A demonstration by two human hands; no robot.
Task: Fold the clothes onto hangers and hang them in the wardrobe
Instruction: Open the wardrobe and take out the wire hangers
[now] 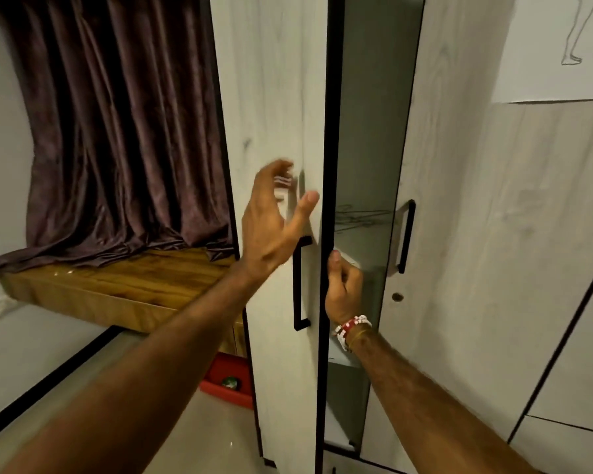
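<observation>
Head view: right hand (pixel 344 289) grips wardrobe door (pixel 274 97), left hand (pixel 271 227) splayed.

A narrow gap (pixel 367 131) stands open between the left wardrobe door (pixel 274 97) and the right wardrobe door (pixel 459 200). The right hand (pixel 344 289), gripping the left door's edge, takes part of it; a shelf (pixel 360 241) crosses inside.

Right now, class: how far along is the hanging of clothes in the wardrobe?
Done: nothing visible; no clothes hang in the gap. In hand: the right hand grips the wardrobe door by its edge, door ajar; the left hand is open beside it. Left: all the folding and hanging.
</observation>
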